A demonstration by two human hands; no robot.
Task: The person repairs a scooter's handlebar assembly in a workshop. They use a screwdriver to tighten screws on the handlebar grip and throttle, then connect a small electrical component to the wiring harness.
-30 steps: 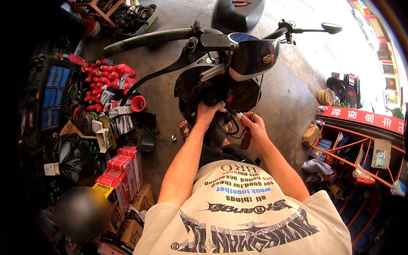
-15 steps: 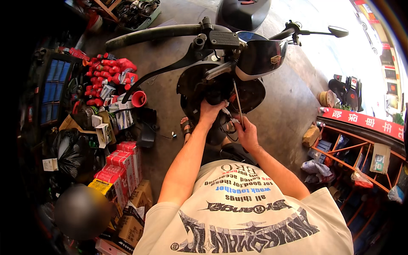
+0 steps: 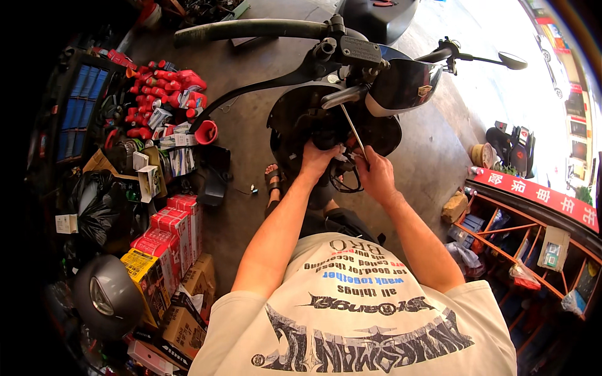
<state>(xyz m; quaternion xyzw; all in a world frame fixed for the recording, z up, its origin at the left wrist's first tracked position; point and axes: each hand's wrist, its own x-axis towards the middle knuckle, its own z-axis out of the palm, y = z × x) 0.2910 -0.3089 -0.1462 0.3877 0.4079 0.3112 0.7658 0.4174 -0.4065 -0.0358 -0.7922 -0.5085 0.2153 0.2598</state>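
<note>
A scooter's front end, with its dark inner panel (image 3: 295,113) exposed, stands before me. My left hand (image 3: 318,160) is closed at the panel's lower part, fingers pinching a white wire connector (image 3: 340,152). Close beside it, my right hand (image 3: 378,175) is closed around a thin metal rod (image 3: 353,128) that looks like a screwdriver shaft; its handle is hidden in the palm. The rod slants up to the silver lever piece (image 3: 343,98) under the handlebar. Black wires (image 3: 351,183) loop down between both hands.
The handlebar grip (image 3: 251,29) and brake lever (image 3: 251,97) reach out left above my hands; a mirror (image 3: 512,60) sticks out right. Red bottles (image 3: 163,88) and boxes (image 3: 166,241) crowd the left floor. A shelf rack (image 3: 520,241) stands at right.
The scooter's front shifts right and slightly up in view. My right hand and the rod have moved up and right, nearer the panel. The left hand keeps its pinch.
</note>
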